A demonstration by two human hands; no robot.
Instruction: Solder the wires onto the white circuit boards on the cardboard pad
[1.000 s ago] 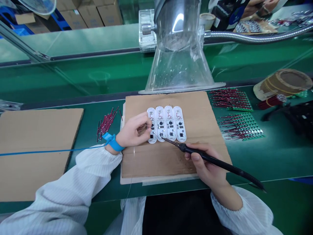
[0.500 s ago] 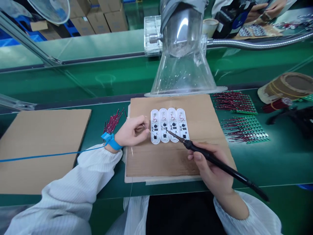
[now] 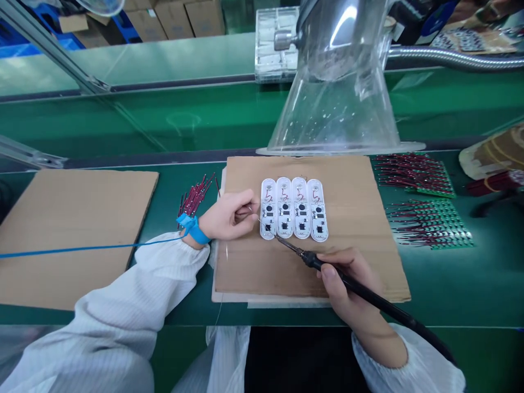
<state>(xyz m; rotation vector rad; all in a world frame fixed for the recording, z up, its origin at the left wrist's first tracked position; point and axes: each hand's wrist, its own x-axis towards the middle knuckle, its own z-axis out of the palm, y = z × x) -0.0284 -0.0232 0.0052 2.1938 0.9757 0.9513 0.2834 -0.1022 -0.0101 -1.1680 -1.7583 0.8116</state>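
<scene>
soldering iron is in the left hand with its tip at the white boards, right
Wrong hand: the head view shows the soldering iron in the right hand. Its tip is at the white boards, as you said.

White striped cleanroom smock sleeves [image 3: 123,305] with gathered elastic cuffs [image 3: 172,256]; blue antistatic wrist strap [image 3: 193,230] on left wrist [image 3: 189,239], trailing blue cord [image 3: 94,247].

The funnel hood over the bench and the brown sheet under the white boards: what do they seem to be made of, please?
The funnel hood looks like clear, rigid plastic with a glossy finish: it is see-through and shows a bright reflection, though the look alone cannot rule out glass. The brown sheet looks like plain cardboard, with a matte, unpainted surface and slightly rough edges.
</scene>
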